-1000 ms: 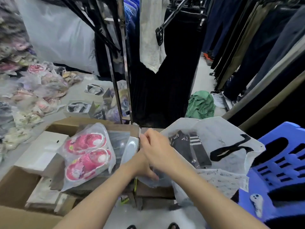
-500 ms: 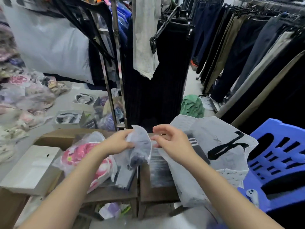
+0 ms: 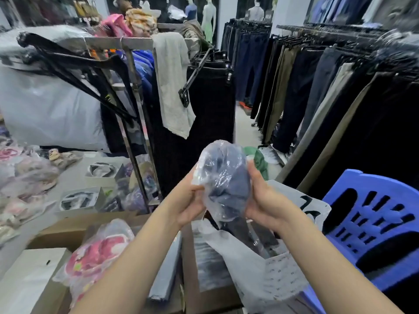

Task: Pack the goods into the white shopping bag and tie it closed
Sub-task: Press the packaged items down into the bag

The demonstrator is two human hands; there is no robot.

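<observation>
A clear plastic packet with dark blue cloth inside (image 3: 224, 177) is held up in mid-air between both hands. My left hand (image 3: 189, 200) grips its left side and my right hand (image 3: 263, 198) grips its right side. Below them the white shopping bag (image 3: 256, 268) with black lettering lies open on a cardboard box, and dark packed clothes show in its mouth. A packet of pink children's shoes (image 3: 97, 257) rests on the boxes at lower left.
A blue plastic chair (image 3: 371, 225) stands at the right. Racks of hanging trousers (image 3: 317, 91) fill the right and centre. Cardboard boxes (image 3: 56, 234) and a white box (image 3: 29, 275) sit at lower left. Bagged shoes and small boxes cover the grey table (image 3: 72, 175).
Both hands have lifted the clear packet up from the boxes and now hold it together. The view has tilted upward, showing more of the shop.
</observation>
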